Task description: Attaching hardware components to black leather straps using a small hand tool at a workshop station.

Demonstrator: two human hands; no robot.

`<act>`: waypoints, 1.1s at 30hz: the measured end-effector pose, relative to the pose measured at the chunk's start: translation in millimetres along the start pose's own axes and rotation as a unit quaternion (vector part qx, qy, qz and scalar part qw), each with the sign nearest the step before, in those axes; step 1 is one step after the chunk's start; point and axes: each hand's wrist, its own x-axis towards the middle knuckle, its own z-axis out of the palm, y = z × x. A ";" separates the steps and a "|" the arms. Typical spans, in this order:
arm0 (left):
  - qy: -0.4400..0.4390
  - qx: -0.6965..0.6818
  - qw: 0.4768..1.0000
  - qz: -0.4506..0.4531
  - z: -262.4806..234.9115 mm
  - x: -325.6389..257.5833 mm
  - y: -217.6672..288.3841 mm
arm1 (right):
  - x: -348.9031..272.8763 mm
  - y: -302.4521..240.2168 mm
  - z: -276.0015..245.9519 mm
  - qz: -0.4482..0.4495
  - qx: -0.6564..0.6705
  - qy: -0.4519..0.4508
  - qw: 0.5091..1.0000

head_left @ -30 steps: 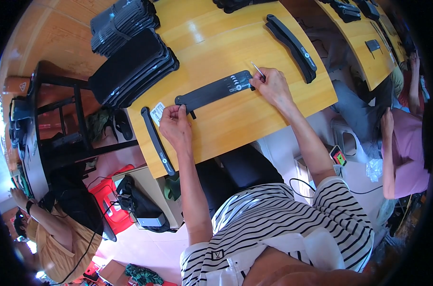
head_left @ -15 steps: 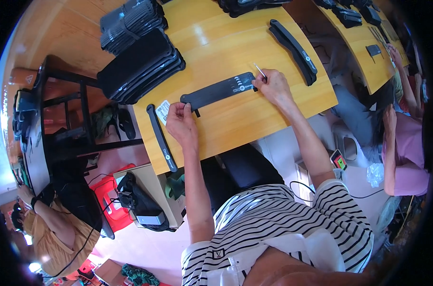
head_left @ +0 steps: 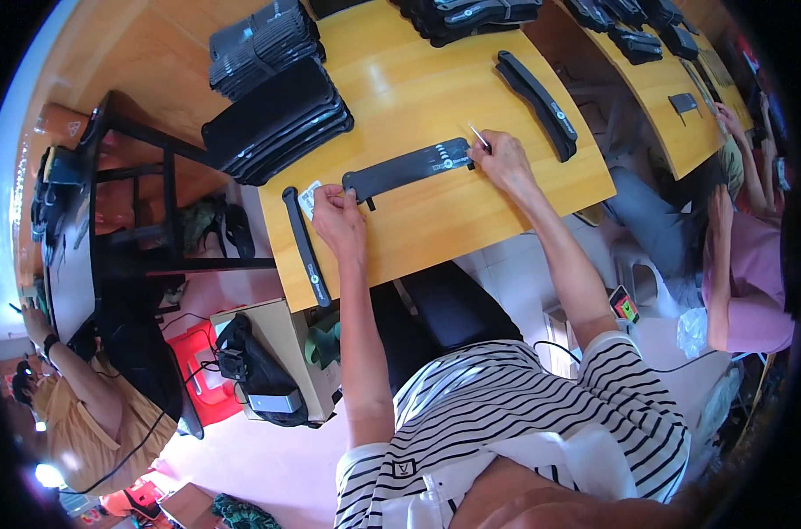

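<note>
A flat black strap-like strip (head_left: pixel 409 169) with pale markings near its right end lies across the wooden table in front of me. My left hand (head_left: pixel 339 220) pinches its left end between thumb and fingers. A short dark tab sticks out below the strip beside those fingers. At the other end, my right hand (head_left: pixel 504 163) is closed round a thin tool (head_left: pixel 480 137) with a light, slender tip pointing up and away. Its fingers touch or nearly touch the strip's right end. The tool's exact kind cannot be made out.
Black strips lie on the table (head_left: pixel 392 97): one on the left (head_left: pixel 305 247), some overlapping on the right (head_left: pixel 537 106). Stacked black pieces (head_left: pixel 277 119) stand far left, with another pile (head_left: pixel 471 18) at the back. People work on both sides. A cardboard box (head_left: pixel 317 379) sits below.
The whole view has shifted slightly, with the table's left part moving right in the picture. Both hands keep their places at the strip's ends; the tool's tip tilts a little differently.
</note>
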 end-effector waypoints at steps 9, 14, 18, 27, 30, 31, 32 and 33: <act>0.022 -0.114 0.993 0.006 -69.8 -22.1 7.1 | -23.6 22.6 -14.3 -0.072 0.119 0.061 0.988; 0.034 0.306 0.950 0.056 -109.0 -46.8 -1.7 | -61.8 7.1 -10.7 -0.075 0.146 -0.032 0.986; -0.005 0.287 0.958 -0.012 -109.9 -51.8 -8.8 | -96.5 -12.2 18.9 -0.178 0.190 -0.096 0.961; -0.069 -0.324 0.927 -0.174 -96.6 -94.2 -21.6 | -170.5 -72.4 61.4 -0.118 0.296 -0.316 0.894; -0.072 -0.359 0.916 -0.162 -84.8 -105.9 -16.7 | -176.5 -76.6 69.1 -0.106 0.311 -0.343 0.880; -0.071 -0.388 0.906 -0.157 -82.8 -107.9 -14.4 | -176.5 -75.1 72.5 -0.131 0.319 -0.333 0.878; -0.090 -0.383 0.906 -0.157 -83.7 -108.5 -15.2 | -176.3 -74.5 73.4 -0.071 0.359 -0.352 0.861; -0.091 -0.385 0.905 -0.158 -84.2 -110.1 -13.1 | -174.6 -74.5 70.5 -0.070 0.358 -0.352 0.862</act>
